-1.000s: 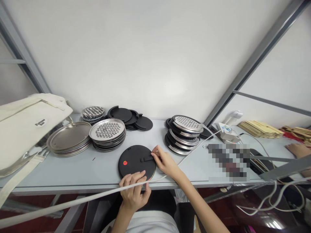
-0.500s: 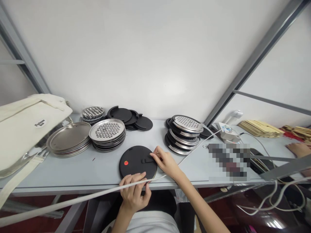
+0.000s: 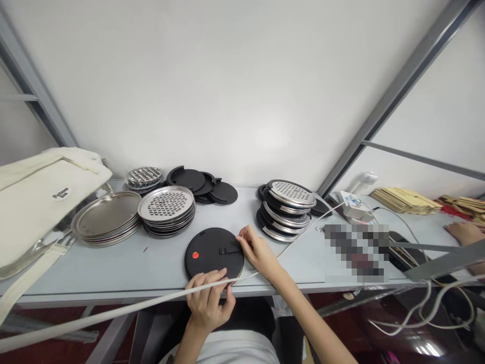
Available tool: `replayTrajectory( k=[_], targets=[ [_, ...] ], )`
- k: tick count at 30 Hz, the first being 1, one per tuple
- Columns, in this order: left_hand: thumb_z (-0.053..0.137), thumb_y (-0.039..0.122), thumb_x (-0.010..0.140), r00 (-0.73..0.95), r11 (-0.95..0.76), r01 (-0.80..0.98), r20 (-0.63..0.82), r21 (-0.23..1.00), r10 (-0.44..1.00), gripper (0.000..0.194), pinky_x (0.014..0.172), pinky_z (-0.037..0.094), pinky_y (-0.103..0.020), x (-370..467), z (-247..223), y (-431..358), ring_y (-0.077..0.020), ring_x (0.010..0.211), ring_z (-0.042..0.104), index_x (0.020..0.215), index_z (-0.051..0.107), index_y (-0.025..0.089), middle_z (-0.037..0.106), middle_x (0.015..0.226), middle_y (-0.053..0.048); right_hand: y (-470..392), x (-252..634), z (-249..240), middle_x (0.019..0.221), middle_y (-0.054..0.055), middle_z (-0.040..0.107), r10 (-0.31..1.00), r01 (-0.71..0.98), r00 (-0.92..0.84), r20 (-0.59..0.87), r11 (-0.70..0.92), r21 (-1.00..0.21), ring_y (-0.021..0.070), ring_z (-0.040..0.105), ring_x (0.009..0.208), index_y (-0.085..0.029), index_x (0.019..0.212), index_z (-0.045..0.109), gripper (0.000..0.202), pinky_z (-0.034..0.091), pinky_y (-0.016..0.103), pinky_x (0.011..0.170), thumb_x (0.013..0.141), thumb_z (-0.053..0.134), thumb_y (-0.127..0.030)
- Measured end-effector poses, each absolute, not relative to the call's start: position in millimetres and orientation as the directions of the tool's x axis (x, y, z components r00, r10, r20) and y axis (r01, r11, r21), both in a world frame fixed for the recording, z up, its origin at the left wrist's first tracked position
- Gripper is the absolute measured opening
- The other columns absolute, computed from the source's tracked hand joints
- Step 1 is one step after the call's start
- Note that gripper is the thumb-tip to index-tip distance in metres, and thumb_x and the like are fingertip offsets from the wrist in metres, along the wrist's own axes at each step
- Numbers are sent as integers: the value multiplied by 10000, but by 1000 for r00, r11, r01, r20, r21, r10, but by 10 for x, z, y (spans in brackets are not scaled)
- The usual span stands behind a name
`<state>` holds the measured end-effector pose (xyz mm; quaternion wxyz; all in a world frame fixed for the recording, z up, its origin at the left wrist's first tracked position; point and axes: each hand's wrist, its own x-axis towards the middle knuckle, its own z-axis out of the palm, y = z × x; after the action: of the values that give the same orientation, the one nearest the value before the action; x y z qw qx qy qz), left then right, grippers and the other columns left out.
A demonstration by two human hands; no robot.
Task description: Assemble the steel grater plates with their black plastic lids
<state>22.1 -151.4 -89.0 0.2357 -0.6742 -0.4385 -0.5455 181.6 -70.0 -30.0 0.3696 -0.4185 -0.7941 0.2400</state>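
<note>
A black round disc [image 3: 212, 247] with a red-orange dot sticker [image 3: 195, 255] lies flat on the bench near its front edge. A narrow recessed slot [image 3: 229, 250] runs from its middle toward the right rim. My left hand [image 3: 208, 303] grips the disc's near edge, fingers on top and thumb at the side. At the right rim, beside the outer end of the slot, my right hand [image 3: 257, 250] has thumb and forefinger closed on the edge. Whether a small piece is between those fingertips is hidden.
Stacked metal plates [image 3: 109, 215], perforated grater discs [image 3: 166, 205] and black discs [image 3: 223, 192] stand behind left. Assembled grater discs [image 3: 290, 194] are piled behind right. A white cable [image 3: 132, 306] crosses in front. A cream bag [image 3: 53, 197] sits left; another person's hand [image 3: 466, 232] shows far right.
My right hand's fingertips have slid a little to the right along the slot to the disc's rim. My left hand and the disc have stayed in place.
</note>
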Motion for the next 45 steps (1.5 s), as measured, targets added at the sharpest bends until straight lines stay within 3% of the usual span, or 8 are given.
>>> replayTrajectory(
  k=[12,16,23,32,39,45],
  targets=[
    [570,160,752,16,-496,854,946,156,325,104,829,399,-355,233,-882,-1516,-183,780,621,841,608,197,712,830,-28,-681,1833,-266,799,33,594,824,489,-344,451,567,-663,178,574,773,-211,985,463,93,423,289,744,952,408,-278],
    [568,156,755,20,-496,855,946,151,324,103,833,399,-357,234,-886,-1510,-179,774,620,842,609,195,711,829,-30,-672,1840,-292,793,35,608,851,494,-301,429,524,-693,171,582,738,-212,896,461,108,431,283,719,945,435,-306],
    [570,163,756,24,-499,854,947,147,321,83,823,400,-356,230,-879,-1507,-183,776,618,824,610,191,714,827,-29,-675,1834,-321,646,-28,531,860,501,-311,405,510,-699,136,506,566,-210,931,417,111,394,246,617,963,400,-315],
    [590,152,742,21,-524,836,945,162,326,76,826,409,-360,221,-900,-1506,-185,786,621,807,604,188,715,838,-32,-654,1819,-374,725,-9,507,827,495,-373,420,560,-664,145,499,651,-199,1023,444,112,394,249,644,969,383,-278],
    [594,148,735,21,-526,836,947,159,319,83,827,407,-362,222,-918,-1502,-186,787,620,809,605,183,715,839,-35,-650,1810,-319,823,36,532,773,492,-426,470,634,-596,172,505,787,-203,841,463,142,404,283,740,962,402,-247],
    [582,162,751,18,-518,840,945,163,326,68,834,406,-350,221,-908,-1507,-175,790,624,808,603,194,714,841,-26,-681,1814,-284,829,36,565,803,512,-402,441,596,-619,171,529,765,-211,910,484,119,401,279,720,968,395,-264]
  ],
)
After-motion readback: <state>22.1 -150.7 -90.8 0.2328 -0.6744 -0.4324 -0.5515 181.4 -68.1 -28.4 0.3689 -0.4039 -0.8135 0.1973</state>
